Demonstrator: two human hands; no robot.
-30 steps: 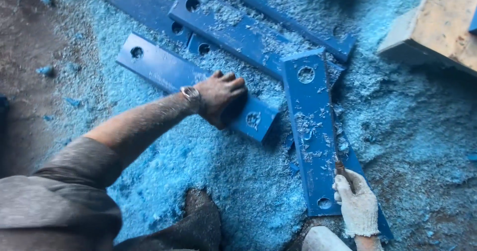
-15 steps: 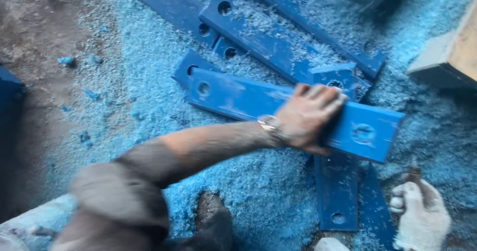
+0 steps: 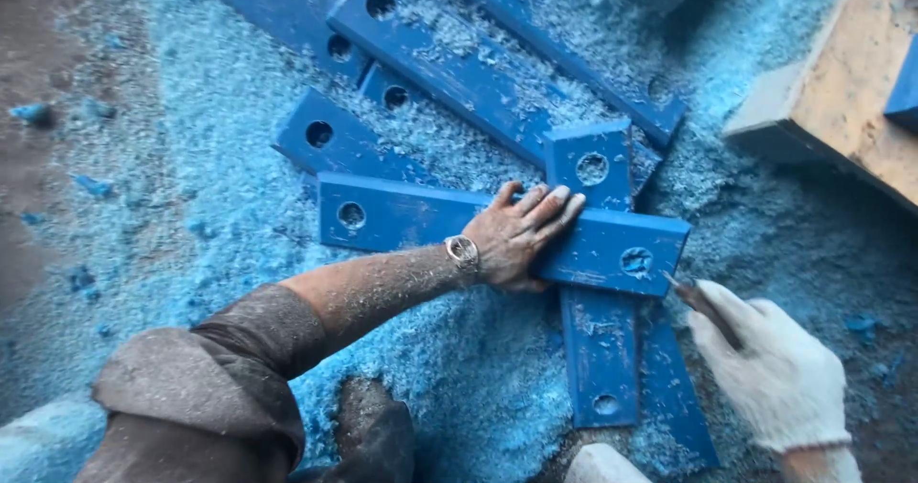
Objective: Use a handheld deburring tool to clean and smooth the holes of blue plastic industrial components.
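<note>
moved: blue bar [image 3: 421, 217] swung crosswise atop pile since earlier
left hand [image 3: 521, 237]: flat, fingers spread, pressing bar
right hand [image 3: 779, 373]: gloved, closed on scraper [image 3: 706, 303], probably
progress: tool at bar's end; scraping barely begun

No packages, labels, signs or screens in view. Nearest thing to a display is the round-faced wristwatch [image 3: 462, 250] on the left wrist, silver case, pale dial, too small to make out.
</note>
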